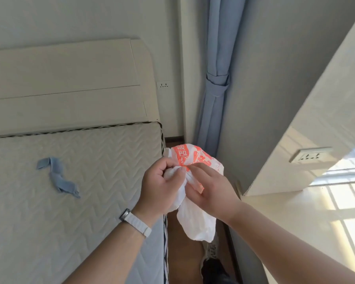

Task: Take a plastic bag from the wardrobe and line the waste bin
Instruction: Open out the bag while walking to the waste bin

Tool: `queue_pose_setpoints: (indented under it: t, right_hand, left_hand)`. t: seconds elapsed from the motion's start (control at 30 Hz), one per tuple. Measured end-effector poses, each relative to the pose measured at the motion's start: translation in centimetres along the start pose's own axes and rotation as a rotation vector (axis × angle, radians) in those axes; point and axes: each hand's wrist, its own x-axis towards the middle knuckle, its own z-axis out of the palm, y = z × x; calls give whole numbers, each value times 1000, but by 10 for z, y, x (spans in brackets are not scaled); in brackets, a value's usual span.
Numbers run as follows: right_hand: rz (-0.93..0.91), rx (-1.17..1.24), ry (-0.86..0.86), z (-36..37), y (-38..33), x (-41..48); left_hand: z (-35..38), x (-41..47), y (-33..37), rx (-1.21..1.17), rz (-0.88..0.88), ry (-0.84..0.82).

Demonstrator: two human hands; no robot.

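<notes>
A crumpled white plastic bag [195, 220] with orange print hangs in front of me, over the narrow floor strip beside the bed. My left hand [160, 187], with a white watch on its wrist, grips the bag's bunched upper part. My right hand [211, 189] pinches the same bunch from the right, fingertips close to those of the left hand. The bag's lower end dangles loose below both hands. No waste bin or wardrobe shows in this view.
A bare quilted mattress [70, 191] with a beige headboard [66, 83] fills the left; a blue fabric strap [57, 177] lies on it. A tied blue curtain [215, 85] hangs in the corner. A white wall edge with a socket [309, 154] stands right.
</notes>
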Motion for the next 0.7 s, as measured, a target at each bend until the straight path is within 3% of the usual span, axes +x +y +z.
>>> queue_pose_setpoints:
  t: [0.4,0.7]
  right_hand:
    - [-11,123,-21,9,147,147]
    - [82,215,-97,30,205,204]
  left_hand:
    - [59,186,-49,64,-85,38]
    - [77,252,-87,71,-188,88]
